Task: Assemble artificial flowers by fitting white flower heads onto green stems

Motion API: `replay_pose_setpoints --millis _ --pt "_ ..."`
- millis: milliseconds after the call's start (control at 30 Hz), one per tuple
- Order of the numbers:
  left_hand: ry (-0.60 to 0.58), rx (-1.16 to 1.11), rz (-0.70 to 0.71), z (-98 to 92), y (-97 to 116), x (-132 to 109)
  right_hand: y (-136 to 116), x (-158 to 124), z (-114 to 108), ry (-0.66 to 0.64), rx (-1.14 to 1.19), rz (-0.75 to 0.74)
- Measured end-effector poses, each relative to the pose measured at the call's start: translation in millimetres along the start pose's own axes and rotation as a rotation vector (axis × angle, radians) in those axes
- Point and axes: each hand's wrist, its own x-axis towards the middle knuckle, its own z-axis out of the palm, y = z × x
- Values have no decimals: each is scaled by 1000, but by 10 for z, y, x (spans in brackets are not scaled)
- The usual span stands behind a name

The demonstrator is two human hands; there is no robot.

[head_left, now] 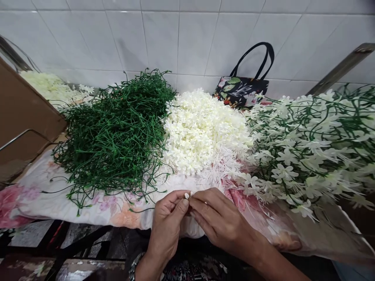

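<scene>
My left hand [168,220] and my right hand [218,218] meet at the near edge of a flowered cloth [58,195]. Both pinch a small white artificial flower piece [188,194] between their fingertips. Just beyond them lies a heap of loose white artificial blossoms [202,130]. To its left sits a tangled pile of green plastic stems [117,132]. On the right lie several assembled stems with white flowers [310,152].
A dark floral handbag [243,89] stands against the white tiled wall behind the blossoms. A brown cardboard box [23,113] and another heap of white flowers [49,88] are at the far left. A metal rail [340,70] slants at the right.
</scene>
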Motion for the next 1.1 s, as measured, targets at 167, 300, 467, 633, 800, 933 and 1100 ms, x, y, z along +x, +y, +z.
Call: replay_pose_setpoints --millis 167,300,467,633,800,933,1100 --pt "93 36 2 -56 30 -12 243 41 -113 -47 71 44" --pt "151 119 77 -80 4 -9 510 69 -143 -174 -293 130" --pt "107 165 126 -133 -47 26 559 120 -51 -394 -442 71" --pt "86 161 177 -171 -72 20 496 124 -1 -342 -367 35" --pt "101 151 282 -177 -88 20 492 7 -40 -318 -173 42" --pt "141 140 334 -169 -98 32 557 -79 -126 -185 -202 138" --pt "219 111 227 -139 -96 24 504 -57 -98 -335 -302 119"
